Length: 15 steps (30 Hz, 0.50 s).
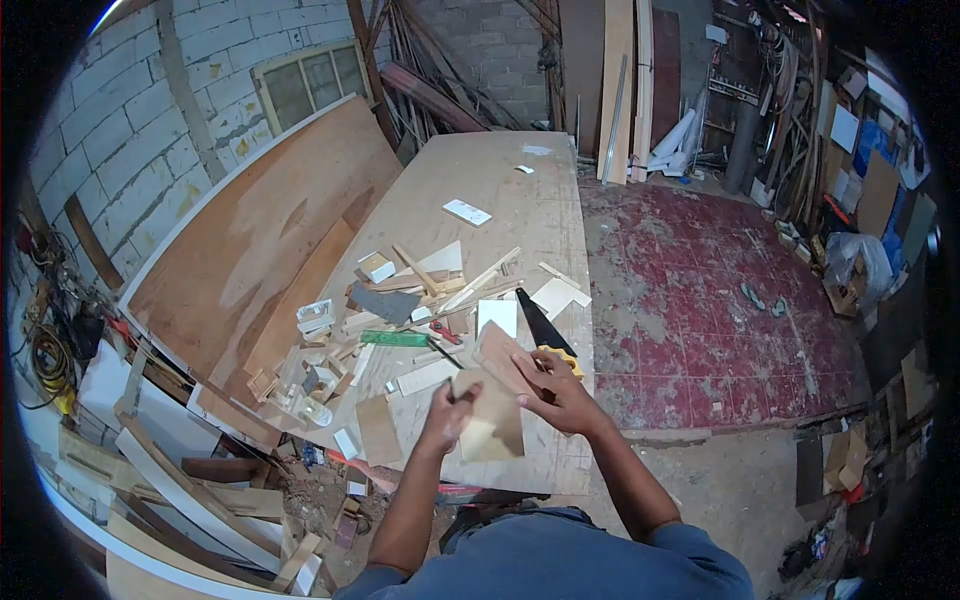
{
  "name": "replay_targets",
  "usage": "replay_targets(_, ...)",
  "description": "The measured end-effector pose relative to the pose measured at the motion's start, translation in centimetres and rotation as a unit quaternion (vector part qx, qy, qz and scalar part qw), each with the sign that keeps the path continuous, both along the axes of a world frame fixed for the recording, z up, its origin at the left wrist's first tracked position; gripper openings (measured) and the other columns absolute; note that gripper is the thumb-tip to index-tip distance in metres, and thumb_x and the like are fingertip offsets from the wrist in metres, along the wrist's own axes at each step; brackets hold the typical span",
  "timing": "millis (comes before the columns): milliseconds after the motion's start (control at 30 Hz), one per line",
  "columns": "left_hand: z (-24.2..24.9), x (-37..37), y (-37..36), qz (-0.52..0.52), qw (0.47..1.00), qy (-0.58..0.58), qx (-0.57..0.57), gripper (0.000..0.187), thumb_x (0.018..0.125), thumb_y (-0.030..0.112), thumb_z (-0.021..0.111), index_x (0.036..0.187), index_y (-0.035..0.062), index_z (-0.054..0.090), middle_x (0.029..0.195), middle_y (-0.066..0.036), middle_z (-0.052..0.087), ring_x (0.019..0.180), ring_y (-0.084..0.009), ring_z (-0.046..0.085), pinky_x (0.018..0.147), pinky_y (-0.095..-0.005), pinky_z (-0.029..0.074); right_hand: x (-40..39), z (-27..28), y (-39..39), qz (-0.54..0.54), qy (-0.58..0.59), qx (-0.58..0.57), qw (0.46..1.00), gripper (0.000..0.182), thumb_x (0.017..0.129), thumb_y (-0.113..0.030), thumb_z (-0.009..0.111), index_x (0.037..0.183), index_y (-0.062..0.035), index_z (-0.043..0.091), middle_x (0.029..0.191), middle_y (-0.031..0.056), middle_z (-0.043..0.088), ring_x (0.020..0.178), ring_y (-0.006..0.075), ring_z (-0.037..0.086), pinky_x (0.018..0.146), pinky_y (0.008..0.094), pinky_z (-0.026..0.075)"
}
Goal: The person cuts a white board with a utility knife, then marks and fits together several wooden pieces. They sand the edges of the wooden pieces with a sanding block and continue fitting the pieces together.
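My left hand (449, 412) is closed around a thin dark tool (443, 352), with its fingers beside a pale wooden piece (490, 425). My right hand (560, 392) grips the edge of a reddish-brown wooden piece (503, 357), which lies at an angle above the pale one. Just beyond my right hand is a handsaw (543, 325) with a black blade and a yellow handle. A white block (497, 317) sits past the reddish piece. To the left lies a green object (394, 339) among the wood scraps.
The long plywood table (490, 185) carries many offcuts and a white strip (467, 212). A large plywood panel (260, 250) leans along its left side. Boards (617, 90) stand at the back wall. Sandals (752, 297) lie on the red floor.
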<state>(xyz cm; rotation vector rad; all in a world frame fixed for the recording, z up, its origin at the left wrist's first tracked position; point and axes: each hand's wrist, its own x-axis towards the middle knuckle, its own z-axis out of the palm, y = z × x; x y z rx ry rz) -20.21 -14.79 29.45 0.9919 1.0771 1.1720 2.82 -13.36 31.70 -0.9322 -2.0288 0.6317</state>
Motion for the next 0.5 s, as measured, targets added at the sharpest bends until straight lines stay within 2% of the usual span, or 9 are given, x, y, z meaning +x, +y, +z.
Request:
replay_targets(67, 0.4, 0.7, -0.7, -0.036, 0.997, 0.071, 0.026, 0.036, 0.092, 0.015, 0.064, 0.122, -0.0023, 0.055, 0.11, -0.011, 0.065, 0.096, -0.0166, 0.063, 0.083, -0.0323, 0.053, 0.2, 1.1, 0.4, 0.033, -0.063, 0.02, 0.997, 0.059, 0.088, -0.041, 0.066, 0.141, -0.0203, 0.052, 0.13, 0.0279, 0.05, 0.119, 0.0421, 0.049, 0.104, 0.045, 0.038)
replay_targets(133, 0.5, 1.4, -1.2, -0.226, 0.965, 0.125, 0.039, 0.045, 0.087, 0.01, 0.064, 0.13, 0.0008, 0.053, 0.118, -0.01, 0.062, 0.102, -0.0181, 0.061, 0.086, -0.0333, 0.051, 0.5, 1.4, 0.5, 0.064, -0.127, 0.039, 0.989, 0.059, 0.088, -0.041, 0.066, 0.141, -0.0204, 0.051, 0.13, 0.0284, 0.05, 0.119, 0.0425, 0.049, 0.104, 0.045, 0.038)
replay_targets(200, 0.1, 1.1, -0.9, -0.211, 0.958, 0.183, 0.066, 0.049, 0.083, 0.005, 0.062, 0.13, 0.0004, 0.052, 0.12, -0.011, 0.061, 0.103, -0.0183, 0.061, 0.089, -0.0337, 0.051, 0.5, 1.3, 0.7, 0.106, -0.092, -0.029, 0.99, 0.058, 0.088, -0.04, 0.066, 0.141, -0.021, 0.051, 0.129, 0.0288, 0.051, 0.118, 0.0436, 0.05, 0.102, 0.0453, 0.039)
replay_targets(267, -2.8, -1.4, -0.1, -0.059, 0.998, 0.002, 0.008, 0.034, 0.09, 0.009, 0.064, 0.123, 0.0037, 0.057, 0.116, -0.011, 0.063, 0.105, -0.0188, 0.063, 0.084, -0.0352, 0.055, 1.0, 1.3, 0.6, 0.105, -0.103, -0.026, 0.989, 0.059, 0.088, -0.041, 0.066, 0.141, -0.0198, 0.051, 0.13, 0.0292, 0.05, 0.118, 0.0433, 0.05, 0.102, 0.0456, 0.04)
replay_targets(300, -2.2, -2.9, 1.2, -0.14, 0.989, -0.029, 0.038, 0.034, 0.09, 0.012, 0.065, 0.122, 0.0031, 0.056, 0.112, -0.011, 0.064, 0.099, -0.0194, 0.065, 0.082, -0.0356, 0.056, 1.2, 1.2, 0.6, 0.087, -0.084, -0.025, 0.992, 0.06, 0.088, -0.041, 0.066, 0.142, -0.0189, 0.05, 0.131, 0.0296, 0.049, 0.119, 0.0429, 0.05, 0.102, 0.0456, 0.04)
replay_targets(333, -1.2, -2.6, 1.5, -0.139, 0.989, -0.03, 0.037, 0.034, 0.09, 0.012, 0.065, 0.122, 0.0031, 0.056, 0.112, -0.011, 0.064, 0.099, -0.0194, 0.065, 0.082, -0.0356, 0.056, 1.3, 1.0, 0.4, 0.07, -0.065, -0.026, 0.995, 0.061, 0.088, -0.041, 0.066, 0.142, -0.018, 0.05, 0.131, 0.03, 0.049, 0.119, 0.0424, 0.049, 0.102, 0.0456, 0.039)
replay_targets(400, 0.1, -1.5, 1.3, 0.009, 0.99, -0.14, -0.013, 0.029, 0.091, 0.016, 0.064, 0.116, 0.0016, 0.059, 0.106, -0.009, 0.066, 0.094, -0.0181, 0.065, 0.077, -0.0343, 0.057, 0.9, -0.2, 0.7, 0.066, -0.052, -0.03, 0.996, 0.063, 0.088, -0.04, 0.067, 0.143, -0.0157, 0.049, 0.131, 0.0298, 0.048, 0.119, 0.0411, 0.05, 0.102, 0.0443, 0.04)
replay_targets(467, -1.5, -0.4, 1.3, 0.024, 0.994, -0.105, 0.019, 0.033, 0.092, 0.018, 0.064, 0.118, -0.0012, 0.058, 0.105, -0.009, 0.067, 0.095, -0.0177, 0.064, 0.082, -0.0333, 0.054, -0.6, -0.4, 0.4, -0.008, -0.015, 0.029, 0.999, 0.063, 0.087, -0.039, 0.068, 0.142, -0.0151, 0.05, 0.13, 0.0287, 0.048, 0.12, 0.0405, 0.049, 0.102, 0.0436, 0.039)
replay_targets(500, -1.3, 0.5, 1.0, 0.011, 0.999, -0.011, 0.035, 0.038, 0.091, 0.02, 0.065, 0.121, -0.0016, 0.057, 0.109, -0.01, 0.066, 0.097, -0.018, 0.064, 0.085, -0.0329, 0.052, -1.4, -0.5, 0.2, -0.046, 0.044, 0.032, 0.997, 0.062, 0.086, -0.038, 0.069, 0.141, -0.0152, 0.052, 0.13, 0.0274, 0.048, 0.121, 0.0403, 0.048, 0.103, 0.0435, 0.038)
